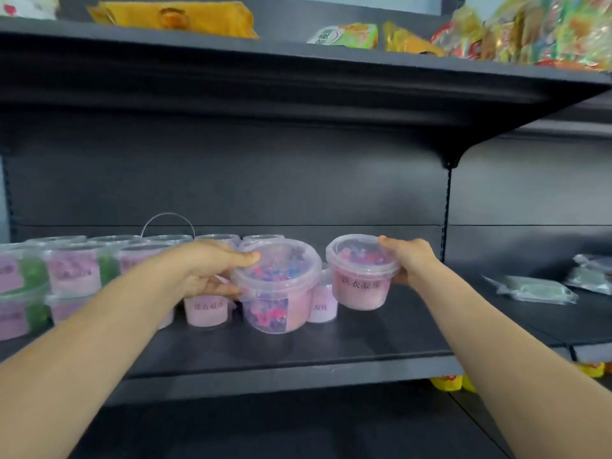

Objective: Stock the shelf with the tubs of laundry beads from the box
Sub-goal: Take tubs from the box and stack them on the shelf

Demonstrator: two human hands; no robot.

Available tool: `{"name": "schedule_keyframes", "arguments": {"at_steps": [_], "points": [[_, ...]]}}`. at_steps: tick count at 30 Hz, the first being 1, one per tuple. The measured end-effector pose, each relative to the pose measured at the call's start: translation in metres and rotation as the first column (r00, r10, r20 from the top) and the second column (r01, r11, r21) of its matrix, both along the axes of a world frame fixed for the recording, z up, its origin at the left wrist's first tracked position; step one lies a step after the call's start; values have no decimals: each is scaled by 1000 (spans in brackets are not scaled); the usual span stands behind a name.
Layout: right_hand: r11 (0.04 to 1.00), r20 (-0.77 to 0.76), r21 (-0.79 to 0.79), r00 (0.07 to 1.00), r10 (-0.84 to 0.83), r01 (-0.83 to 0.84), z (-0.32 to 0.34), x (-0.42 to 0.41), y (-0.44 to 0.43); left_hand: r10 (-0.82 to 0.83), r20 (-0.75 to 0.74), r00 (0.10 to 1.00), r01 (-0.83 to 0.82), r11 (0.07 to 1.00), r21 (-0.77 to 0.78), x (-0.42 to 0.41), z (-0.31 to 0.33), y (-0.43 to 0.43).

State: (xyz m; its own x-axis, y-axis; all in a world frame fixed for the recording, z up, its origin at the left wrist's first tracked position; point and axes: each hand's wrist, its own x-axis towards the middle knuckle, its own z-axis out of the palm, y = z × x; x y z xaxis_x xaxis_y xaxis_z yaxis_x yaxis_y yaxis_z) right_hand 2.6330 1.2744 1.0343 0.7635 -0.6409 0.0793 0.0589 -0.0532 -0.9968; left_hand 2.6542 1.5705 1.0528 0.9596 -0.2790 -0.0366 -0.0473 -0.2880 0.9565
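**Two hands set tubs of laundry beads onto a dark shelf**

The left hand point(212, 273) grips a round, clear plastic tub of mixed pink, blue and purple beads point(276, 286) from its left side, thumb lying across the lid and fingers curled round the wall. The right hand point(410, 260) clasps a second clear lidded tub with a pink label point(361, 276) from its right side, thumb on the lid's rim. Both bare forearms reach forward from the bottom corners, the hands apart, each closed on its own tub.

The two tubs sit side by side and close together, low over the dark grey metal shelf point(364, 342). Whether their bases touch it cannot be told. Just behind and to the left stands a stacked row of matching pink- and green-labelled tubs point(73, 270), one with a thin wire handle point(168, 220) raised.

The likely trouble is crowding: the left tub is very near the small tubs behind it, and a push inward could knock them over or topple the stack. Grips taken from one side could also let a tub tilt as it goes down.

Clear wrapped packets point(536, 288) lie further right. Bright snack bags point(530, 31) fill the shelf above. The box is not in view.
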Motion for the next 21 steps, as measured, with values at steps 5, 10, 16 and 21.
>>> {"name": "schedule_keyframes", "arguments": {"at_steps": [5, 10, 16, 21], "points": [[1000, 42, -8, 999, 8, -7, 17, 37, -7, -57, 45, 997, 54, 996, 64, 33, 39, -15], [999, 53, -19, 998, -25, 26, 29, 60, -29, -82, 14, 996, 80, 989, 127, 71, 61, -44], [1000, 43, -2, 999, -25, 25, 26, 79, -66, -16, 8, 1000, 15, 992, 124, 121, 73, -84], [1000, 31, -3, 999, 25, -25, 12, 95, -86, 25, 11, 1000, -26, 990, 141, 154, 77, -118]]}}
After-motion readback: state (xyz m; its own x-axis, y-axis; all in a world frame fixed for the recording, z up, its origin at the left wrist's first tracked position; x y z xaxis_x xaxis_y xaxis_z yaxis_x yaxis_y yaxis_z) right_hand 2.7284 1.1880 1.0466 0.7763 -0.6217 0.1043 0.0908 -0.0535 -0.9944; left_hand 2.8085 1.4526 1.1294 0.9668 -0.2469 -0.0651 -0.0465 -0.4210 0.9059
